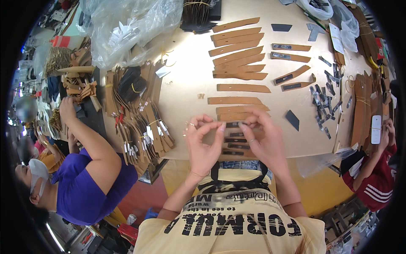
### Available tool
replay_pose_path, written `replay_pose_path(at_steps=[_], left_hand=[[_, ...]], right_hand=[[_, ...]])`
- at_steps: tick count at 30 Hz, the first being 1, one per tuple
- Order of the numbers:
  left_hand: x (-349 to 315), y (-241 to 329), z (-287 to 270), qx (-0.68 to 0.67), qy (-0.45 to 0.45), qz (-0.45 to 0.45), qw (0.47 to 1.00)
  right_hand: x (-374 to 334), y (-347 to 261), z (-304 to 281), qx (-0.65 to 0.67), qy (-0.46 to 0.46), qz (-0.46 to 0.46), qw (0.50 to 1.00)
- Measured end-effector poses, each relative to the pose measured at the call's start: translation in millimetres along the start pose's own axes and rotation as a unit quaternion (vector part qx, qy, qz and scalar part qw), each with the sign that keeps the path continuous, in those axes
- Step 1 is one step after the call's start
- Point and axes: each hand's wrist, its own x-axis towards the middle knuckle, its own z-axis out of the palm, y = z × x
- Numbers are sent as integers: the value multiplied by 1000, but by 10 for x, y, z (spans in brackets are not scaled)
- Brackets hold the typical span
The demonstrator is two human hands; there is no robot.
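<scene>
Both my hands meet over a short dark strip (232, 125) that lies on a brown leather-like strip near the table's front edge. My left hand (203, 139) pinches the left end of the dark strip between thumb and forefinger. At its right end, my right hand (267, 137) has thumb and fingertips closed. Just nearer to me, several brown strips with dark pieces (237, 146) on them lie between my hands. Beyond my fingers a column of plain brown strips (243, 88) runs up the table, some overlapping.
Loose small dark pieces (323, 101) are scattered at the right, beside brown strips with dark pieces (291, 47). Bundled strips with white tags (148, 122) and a clear plastic bag (127, 34) lie left. Co-workers sit at the left, in a purple shirt (93, 182), and at the right.
</scene>
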Motion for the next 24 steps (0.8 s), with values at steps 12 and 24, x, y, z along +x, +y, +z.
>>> replay_pose_path(at_steps=[12, 24], left_hand=[[152, -29, -5, 169, 7, 5, 986], [165, -37, -11, 176, -5, 6, 984]], right_hand=[[170, -11, 121, -36, 12, 72, 997], [167, 37, 164, -29, 13, 103, 994]])
